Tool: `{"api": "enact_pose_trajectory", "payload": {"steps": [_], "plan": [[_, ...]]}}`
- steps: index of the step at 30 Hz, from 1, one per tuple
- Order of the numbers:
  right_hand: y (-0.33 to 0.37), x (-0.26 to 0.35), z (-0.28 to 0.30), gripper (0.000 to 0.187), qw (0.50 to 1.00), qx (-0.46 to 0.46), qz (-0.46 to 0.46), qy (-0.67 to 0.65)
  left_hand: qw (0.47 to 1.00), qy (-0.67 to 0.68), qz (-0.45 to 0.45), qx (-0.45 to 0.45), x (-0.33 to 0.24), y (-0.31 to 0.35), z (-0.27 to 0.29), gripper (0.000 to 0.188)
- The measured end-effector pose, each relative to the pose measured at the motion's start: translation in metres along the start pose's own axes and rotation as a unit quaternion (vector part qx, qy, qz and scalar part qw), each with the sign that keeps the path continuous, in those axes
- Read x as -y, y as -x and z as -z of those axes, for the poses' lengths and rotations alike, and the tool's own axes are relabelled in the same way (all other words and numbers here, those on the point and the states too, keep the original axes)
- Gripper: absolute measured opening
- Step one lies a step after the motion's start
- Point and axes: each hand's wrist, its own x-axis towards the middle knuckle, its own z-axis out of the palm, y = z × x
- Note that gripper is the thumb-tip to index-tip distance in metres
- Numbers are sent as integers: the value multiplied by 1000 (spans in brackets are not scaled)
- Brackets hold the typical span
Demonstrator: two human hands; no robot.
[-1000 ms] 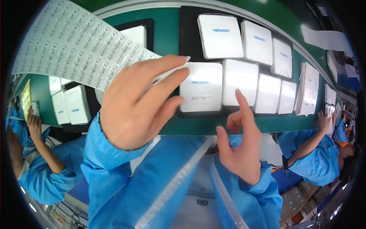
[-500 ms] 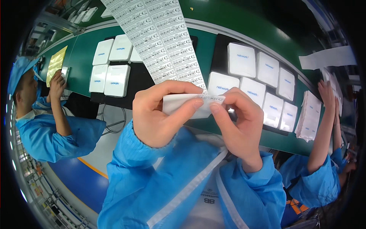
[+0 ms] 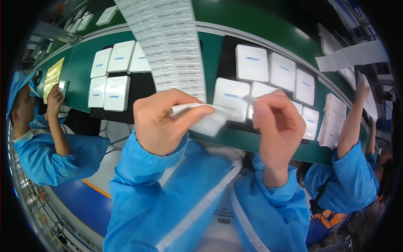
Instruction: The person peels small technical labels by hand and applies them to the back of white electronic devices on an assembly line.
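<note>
A long sheet of printed labels [image 3: 174, 46] stretches away over the table, its near end bent over in my left hand [image 3: 157, 122]. That hand is closed, thumb pressing the folded white end [image 3: 210, 124] against the fingers. My right hand [image 3: 279, 126] pinches a small label [image 3: 249, 100] between thumb and forefinger, apart from the sheet and blurred by motion. Beyond my right hand lie several flat white square boxes [image 3: 252, 65] with blue print and rounded corners; the hand hides part of the nearer row.
More white boxes [image 3: 116, 93] rest on a black mat [image 3: 142, 86] at left. A stack of white printed sheets [image 3: 331, 122] lies at right on the green table [image 3: 235, 140]. Co-workers in blue sit on both sides; the left one [image 3: 54, 101] holds a yellow sheet [image 3: 53, 80].
My right hand has moved right, away from the sheet's end, with a small label now in its fingers. The whole view has shifted slightly, and the sheet's end hangs lower by my left hand.
</note>
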Motion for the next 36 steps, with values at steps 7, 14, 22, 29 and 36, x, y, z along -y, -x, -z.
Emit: {"api": "enact_pose_trajectory", "payload": {"steps": [7, 14, 22, 29, 36], "plan": [[12, -15, 112, 2, 974, -83, -99, 187, 962, -187, -197, -13, 8, -50, -25, 25], [7, -10, 96, 3, 968, -11, -208, 143, 899, -176, -356, 183, 0, -75, -82, 28], [3, -24, 92, 8, 973, 34, -89, 209, 929, -128, -247, 245, 3, -74, -90, 47], [9, -40, 69, 10, 930, -45, -182, 316, 868, -273, -343, 233, 30, -59, -95, 70], [-7, -43, 65, 13, 900, 5, -148, 410, 894, -250, -306, 213, 46, -65, -92, 65]]}}
